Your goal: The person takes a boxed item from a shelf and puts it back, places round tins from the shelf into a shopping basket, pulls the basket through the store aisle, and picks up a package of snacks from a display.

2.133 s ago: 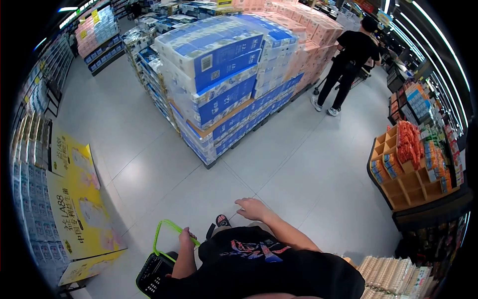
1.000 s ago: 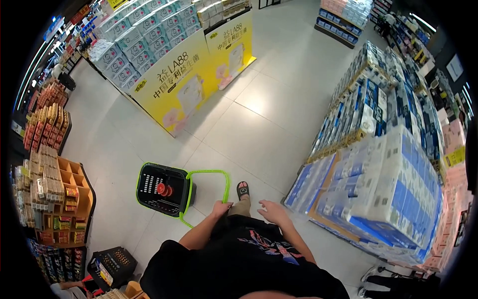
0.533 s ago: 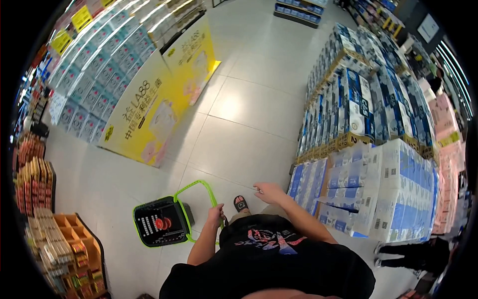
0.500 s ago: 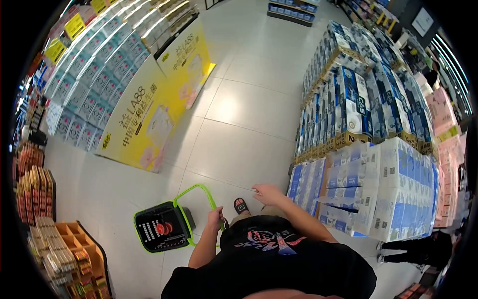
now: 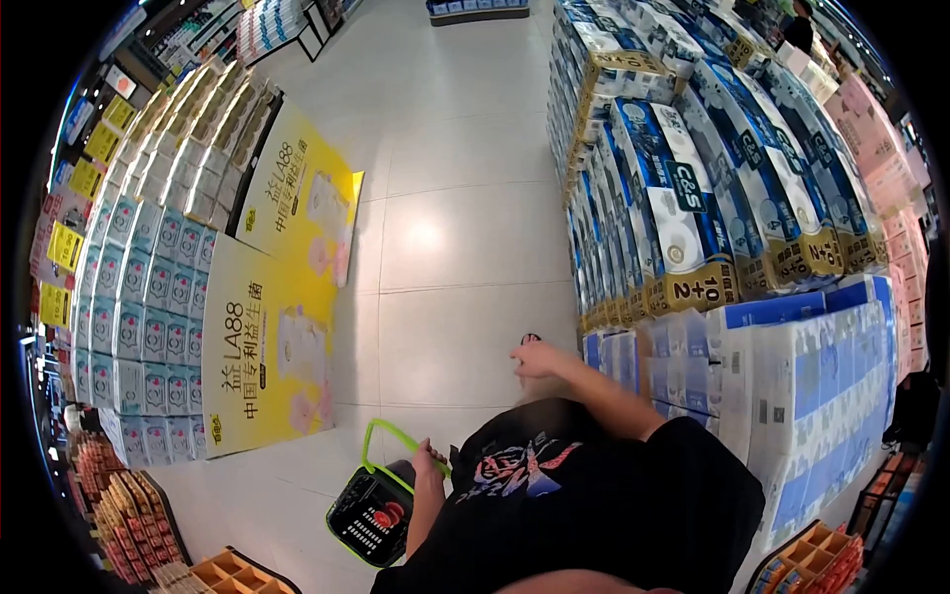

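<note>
My left hand [image 5: 427,461] is closed round the bright green handle of a black basket [image 5: 368,515] at my left side. Two round red items [image 5: 388,515] show inside the basket. In front of my body, my right hand [image 5: 535,358] hangs with its fingers partly curled, and whether anything is in them I cannot make out. Part of a sandal [image 5: 531,339] shows just beyond it. To the right of that hand rise blue and white wrapped packs [image 5: 683,371], apart from it.
A yellow display board [image 5: 267,346] fronts stacked tissue packs [image 5: 158,327] on the left. Blue and gold C&S packs [image 5: 683,198] line the right side, with pink packs [image 5: 881,139] behind. Wooden bins [image 5: 233,574] stand at the lower left. The tiled floor [image 5: 445,238] runs between the stacks.
The view has turned rightward and moved further between the stacks. The yellow board now stands nearly alongside me. My left hand has kept hold of the basket handle, and the right arm remains bent forward.
</note>
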Tool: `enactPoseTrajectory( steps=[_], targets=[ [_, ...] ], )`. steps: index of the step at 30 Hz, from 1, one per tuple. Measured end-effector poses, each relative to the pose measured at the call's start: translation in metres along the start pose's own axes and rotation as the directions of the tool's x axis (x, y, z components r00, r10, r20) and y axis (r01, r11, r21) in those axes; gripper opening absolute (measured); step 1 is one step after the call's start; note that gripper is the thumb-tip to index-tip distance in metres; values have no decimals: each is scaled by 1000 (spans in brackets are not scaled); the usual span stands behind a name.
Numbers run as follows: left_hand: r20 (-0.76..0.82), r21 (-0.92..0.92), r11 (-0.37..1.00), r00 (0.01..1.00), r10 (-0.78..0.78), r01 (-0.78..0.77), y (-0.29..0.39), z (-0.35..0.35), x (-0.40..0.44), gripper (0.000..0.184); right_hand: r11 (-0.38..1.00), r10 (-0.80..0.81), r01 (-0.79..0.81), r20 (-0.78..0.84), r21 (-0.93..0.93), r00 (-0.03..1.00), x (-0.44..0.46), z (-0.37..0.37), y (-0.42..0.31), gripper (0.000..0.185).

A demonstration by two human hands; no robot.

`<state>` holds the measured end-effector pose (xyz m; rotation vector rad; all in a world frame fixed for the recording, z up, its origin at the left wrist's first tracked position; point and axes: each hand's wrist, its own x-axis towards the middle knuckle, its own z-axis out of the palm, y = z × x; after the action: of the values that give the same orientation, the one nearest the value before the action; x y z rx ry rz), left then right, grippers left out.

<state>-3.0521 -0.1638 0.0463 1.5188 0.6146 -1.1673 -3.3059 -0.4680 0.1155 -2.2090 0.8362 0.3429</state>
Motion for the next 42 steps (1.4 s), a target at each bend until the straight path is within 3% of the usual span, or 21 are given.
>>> enactPoseTrajectory(
  steps=[1, 3, 4, 6, 9, 12, 14, 16, 18, 21, 25, 26, 28, 29, 34, 36, 40, 42],
  targets=[
    [-9, 13, 1000, 1000, 18, -18, 11, 15, -4, 30, 999, 38, -38, -27, -13, 999, 15, -21, 8, 46],
    [-12, 33, 999, 999, 34, -34, 26, 46, 1, 30, 997, 60, -45, -247, 66, 967, 22, -83, 11, 42],
    [-11, 68, 997, 1000, 26, -25, 29, 58, 14, 29, 996, 68, -51, -248, 72, 966, 24, -111, 15, 42],
    [-10, 107, 994, 1000, 16, -15, 34, 85, 31, 29, 970, 103, -3, -402, 243, 910, 33, -156, 29, 39],
    [-23, 89, 996, 1000, 7, -5, 49, 125, 37, 27, 940, 155, 3, -436, 340, 886, 54, -179, 73, 38],
    [-3, 82, 996, 1000, 21, -21, 59, 163, 39, 26, 967, 181, -96, -376, 235, 909, 52, -195, 97, 40],
    [13, 205, 967, 988, 151, -150, 66, 177, 40, 26, 960, 185, -101, -322, 259, 928, 55, -198, 104, 40],
    [31, 75, 997, 999, 22, -25, 69, 185, 62, 25, 954, 182, -110, -245, 279, 952, 63, -187, 101, 41],
    [26, 99, 995, 1000, -14, 12, 84, 206, 53, 24, 921, 184, -115, -154, 373, 971, 79, -179, 100, 43],
    [4, 23, 995, 995, -96, 96, 99, 235, 67, 22, 949, 75, -53, -59, 310, 995, 108, -179, 99, 47],
    [-28, -7, 995, 995, -97, 96, 114, 280, 107, 20, 939, 79, -87, 38, 333, 996, 153, -224, 99, 48],
    [-29, -37, 994, 994, -101, 100, 127, 295, 114, 20, 947, 66, -79, 52, 311, 996, 168, -239, 104, 48],
    [-39, -90, 987, 990, -137, 133, 136, 320, 128, 19, 992, 124, -123, -17, 41, 992, 187, -277, 104, 48],
    [-28, -100, 987, 991, -131, 127, 143, 330, 132, 19, 984, 164, -164, 8, 67, 986, 198, -299, 100, 48],
    [5, -230, 968, 995, -100, 99, 183, 375, 155, 18, 993, 96, -90, 89, -75, 991, 281, -383, 79, 46],
    [21, -147, 987, 998, -56, 59, 188, 381, 163, 18, 975, -63, 74, 58, -208, 996, 322, -401, 71, 45],
    [-36, -221, 974, 998, -60, 50, 213, 387, 153, 19, 954, -151, 172, 102, -246, 983, 393, -424, 13, 44],
    [-62, -261, 965, 998, -26, 9, 218, 391, 144, 19, 966, -211, 232, 166, -114, 963, 416, -424, -17, 43]
  ],
)
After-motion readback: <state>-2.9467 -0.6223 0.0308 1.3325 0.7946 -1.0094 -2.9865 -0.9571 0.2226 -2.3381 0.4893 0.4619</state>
